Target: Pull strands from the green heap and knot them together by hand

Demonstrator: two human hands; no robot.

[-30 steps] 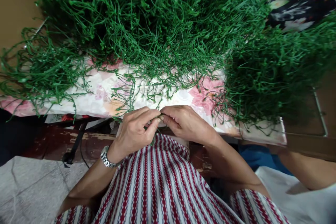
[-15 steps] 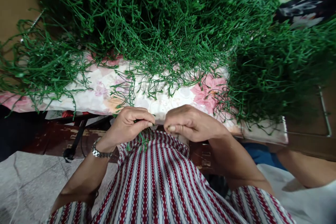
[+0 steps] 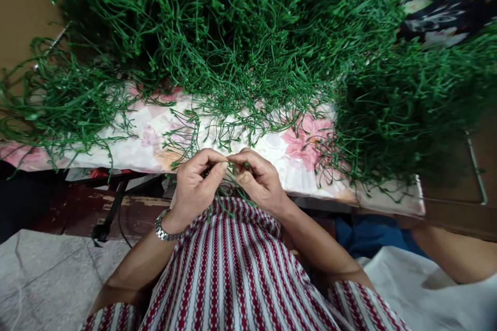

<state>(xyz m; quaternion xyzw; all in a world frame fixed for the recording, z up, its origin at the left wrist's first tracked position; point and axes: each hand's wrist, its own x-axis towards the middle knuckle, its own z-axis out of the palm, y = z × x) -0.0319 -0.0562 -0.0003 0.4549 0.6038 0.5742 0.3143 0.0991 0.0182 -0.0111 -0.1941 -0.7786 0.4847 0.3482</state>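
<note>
Both hands meet at the near edge of the table (image 3: pixel 361 194), just above the person's striped red-and-white garment (image 3: pixel 236 274). The left hand (image 3: pixel 196 186) is curled nearly closed, its thumb and forefinger pinched together on a thin green plastic sprig (image 3: pixel 227 197) whose short branches hang down between the two hands onto the garment. A metal wristwatch (image 3: pixel 165 230) sits on the left wrist. The right hand (image 3: pixel 260 181) is likewise curled, fingers bent inward, its fingertips pressed to the same sprig directly beside the left hand's pinch, so the two hands touch or nearly touch at the fingertips. How much of the sprig lies inside either grip is hidden by the fingers.

Just beyond the hands lies a floral cloth (image 3: pixel 298 139), pink and white, covering the table. On it, filling the far half of the view, is a large heap of green plastic stems (image 3: pixel 233 36), tangled and spilling toward the near edge; loose strands reach almost to the knuckles. A second mass of the same stems (image 3: pixel 407 108) lies to the right. At the far right a dark flowered fabric (image 3: pixel 438 10) shows behind the greenery. At the near right, another person's forearm (image 3: pixel 454 253) rests over a white sheet (image 3: pixel 419 295).
</note>
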